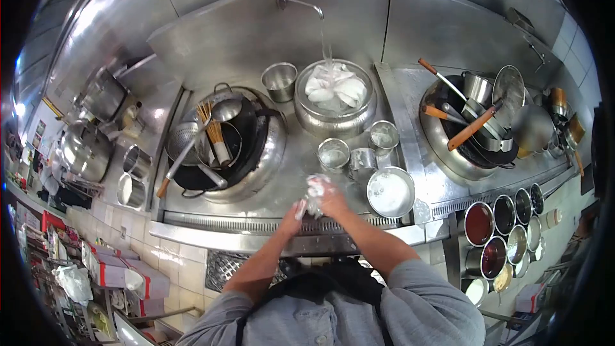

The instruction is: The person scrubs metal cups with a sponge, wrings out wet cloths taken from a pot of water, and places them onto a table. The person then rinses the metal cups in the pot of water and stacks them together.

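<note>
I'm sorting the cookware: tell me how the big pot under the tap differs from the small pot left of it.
The big pot is much wider than the small pot. Water from the tap runs into the big pot, not the small pot. White pieces fill the big pot; none show in the small pot. Both are round, open metal.
</note>
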A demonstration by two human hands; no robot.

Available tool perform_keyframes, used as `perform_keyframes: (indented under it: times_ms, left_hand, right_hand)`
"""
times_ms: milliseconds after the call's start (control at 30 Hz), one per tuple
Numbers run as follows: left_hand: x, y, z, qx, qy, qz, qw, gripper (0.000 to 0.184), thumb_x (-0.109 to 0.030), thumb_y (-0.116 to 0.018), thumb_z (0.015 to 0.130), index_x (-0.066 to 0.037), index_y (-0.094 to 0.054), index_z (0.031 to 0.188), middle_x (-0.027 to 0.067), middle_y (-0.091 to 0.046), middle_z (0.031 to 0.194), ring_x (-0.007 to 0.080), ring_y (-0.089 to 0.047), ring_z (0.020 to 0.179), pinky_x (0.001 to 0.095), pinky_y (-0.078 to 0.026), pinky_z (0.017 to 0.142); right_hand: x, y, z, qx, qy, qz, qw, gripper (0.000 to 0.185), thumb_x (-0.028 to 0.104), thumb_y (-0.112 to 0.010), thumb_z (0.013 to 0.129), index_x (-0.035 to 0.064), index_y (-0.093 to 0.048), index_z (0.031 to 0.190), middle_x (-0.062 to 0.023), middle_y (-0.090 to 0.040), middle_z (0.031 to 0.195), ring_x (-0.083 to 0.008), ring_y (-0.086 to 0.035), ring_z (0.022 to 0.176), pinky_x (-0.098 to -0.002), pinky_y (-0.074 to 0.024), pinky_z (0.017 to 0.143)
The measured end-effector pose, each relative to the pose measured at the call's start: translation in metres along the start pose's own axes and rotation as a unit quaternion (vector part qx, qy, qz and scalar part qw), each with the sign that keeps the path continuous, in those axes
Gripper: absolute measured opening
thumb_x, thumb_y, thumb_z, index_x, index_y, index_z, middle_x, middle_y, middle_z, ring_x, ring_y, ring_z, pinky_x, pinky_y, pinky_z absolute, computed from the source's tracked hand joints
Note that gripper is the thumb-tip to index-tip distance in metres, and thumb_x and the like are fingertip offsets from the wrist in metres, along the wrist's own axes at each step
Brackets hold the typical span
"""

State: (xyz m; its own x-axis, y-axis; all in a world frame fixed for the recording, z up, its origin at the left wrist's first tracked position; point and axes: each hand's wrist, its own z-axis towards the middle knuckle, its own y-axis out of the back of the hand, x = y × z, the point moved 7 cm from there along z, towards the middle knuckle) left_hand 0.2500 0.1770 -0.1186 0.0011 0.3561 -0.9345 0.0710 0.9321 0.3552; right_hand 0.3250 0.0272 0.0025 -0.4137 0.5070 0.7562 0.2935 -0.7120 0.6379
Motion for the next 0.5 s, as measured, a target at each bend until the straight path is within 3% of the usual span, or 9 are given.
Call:
perform_keyframes:
  times_ms: [33, 133, 167, 267, 300, 333, 400, 433, 500]
  left_hand:
    - [0.019, -0.013, -0.001, 0.030, 0.170, -0.215, 0.961, 0.045, -0.037, -0.052, 0.105, -0.002, -0.051, 0.133, 0.0135, -0.066, 0.114, 0.0305, -0.068, 0.105, 0.0380, -0.058, 0.083]
    - [-0.061, -0.008, -0.005, 0.020, 0.205, -0.316, 0.926, 0.044, -0.041, -0.047, 0.107, -0.005, -0.056, 0.130, 0.0145, -0.069, 0.113, 0.0251, -0.072, 0.090, 0.0392, -0.059, 0.083]
    - [-0.038, -0.009, -0.010, -0.042, 0.149, -0.293, 0.944, 0.044, -0.041, -0.047, 0.108, -0.003, -0.060, 0.127, 0.0144, -0.069, 0.113, 0.0231, -0.071, 0.090, 0.0391, -0.059, 0.083]
    - [-0.077, -0.006, -0.013, -0.088, 0.128, -0.192, 0.969, 0.043, -0.039, -0.047, 0.108, -0.001, -0.061, 0.122, 0.0140, -0.071, 0.108, 0.0223, -0.071, 0.089, 0.0390, -0.059, 0.080]
    - [-0.080, -0.005, -0.011, -0.098, 0.143, -0.176, 0.969, 0.045, -0.039, -0.046, 0.108, 0.000, -0.061, 0.122, 0.0149, -0.071, 0.107, 0.0226, -0.071, 0.089, 0.0391, -0.058, 0.080]
    - [-0.083, -0.005, -0.010, -0.108, 0.159, -0.161, 0.968, 0.046, -0.040, -0.045, 0.108, 0.001, -0.061, 0.122, 0.0157, -0.072, 0.106, 0.0229, -0.071, 0.089, 0.0393, -0.058, 0.079]
    - [-0.088, -0.007, 0.000, -0.052, 0.235, -0.248, 0.938, 0.055, -0.047, -0.044, 0.108, 0.003, -0.061, 0.124, 0.0178, -0.072, 0.107, 0.0235, -0.072, 0.089, 0.0398, -0.058, 0.080]
    - [-0.057, -0.019, -0.001, 0.023, 0.228, -0.285, 0.931, 0.073, -0.061, -0.036, 0.105, 0.005, -0.061, 0.124, 0.0158, -0.073, 0.101, 0.0261, -0.072, 0.089, 0.0371, -0.057, 0.085]
    - [-0.033, -0.025, -0.006, 0.023, 0.206, -0.208, 0.956, 0.072, -0.061, -0.035, 0.105, 0.004, -0.063, 0.119, 0.0175, -0.072, 0.101, 0.0287, -0.073, 0.084, 0.0392, -0.059, 0.080]
  right_hand:
    - [0.028, 0.002, -0.012, -0.052, 0.184, -0.066, 0.979, 0.045, 0.032, -0.061, 0.096, 0.0114, -0.057, 0.136, -0.0208, -0.060, 0.135, -0.0380, -0.057, 0.126, -0.0416, -0.0480, 0.104]
    - [-0.014, -0.005, -0.012, 0.006, 0.022, -0.021, 1.000, 0.046, 0.032, -0.061, 0.096, 0.0114, -0.057, 0.136, -0.0189, -0.061, 0.135, -0.0372, -0.057, 0.126, -0.0423, -0.0484, 0.104]
    - [-0.050, -0.004, -0.001, 0.035, -0.177, 0.031, 0.983, 0.046, 0.029, -0.062, 0.094, 0.0115, -0.058, 0.136, -0.0164, -0.061, 0.135, -0.0363, -0.058, 0.124, -0.0428, -0.0486, 0.103]
    - [-0.048, -0.022, 0.002, 0.022, -0.009, -0.113, 0.993, 0.045, 0.027, -0.062, 0.093, 0.0116, -0.059, 0.135, -0.0141, -0.061, 0.134, -0.0362, -0.058, 0.124, -0.0430, -0.0490, 0.101]
    - [-0.007, 0.000, -0.009, -0.061, 0.048, -0.091, 0.993, 0.045, 0.027, -0.062, 0.093, 0.0126, -0.059, 0.136, -0.0134, -0.061, 0.134, -0.0367, -0.057, 0.124, -0.0428, -0.0481, 0.102]
    - [0.007, 0.005, -0.024, -0.075, 0.096, -0.132, 0.984, 0.044, 0.026, -0.062, 0.093, 0.0117, -0.059, 0.134, -0.0137, -0.062, 0.134, -0.0370, -0.057, 0.124, -0.0432, -0.0480, 0.102]
    - [0.027, 0.015, -0.031, -0.121, 0.196, -0.213, 0.950, 0.043, 0.026, -0.062, 0.092, 0.0098, -0.061, 0.132, -0.0143, -0.062, 0.132, -0.0376, -0.056, 0.124, -0.0439, -0.0477, 0.102]
    - [-0.007, 0.002, -0.018, -0.080, 0.128, -0.188, 0.970, 0.039, 0.023, -0.063, 0.091, 0.0056, -0.063, 0.127, -0.0159, -0.062, 0.131, -0.0382, -0.056, 0.123, -0.0464, -0.0476, 0.101]
    - [-0.034, 0.008, 0.000, 0.054, -0.019, -0.141, 0.988, 0.039, 0.021, -0.062, 0.091, 0.0036, -0.063, 0.126, -0.0166, -0.062, 0.129, -0.0382, -0.056, 0.122, -0.0471, -0.0475, 0.100]
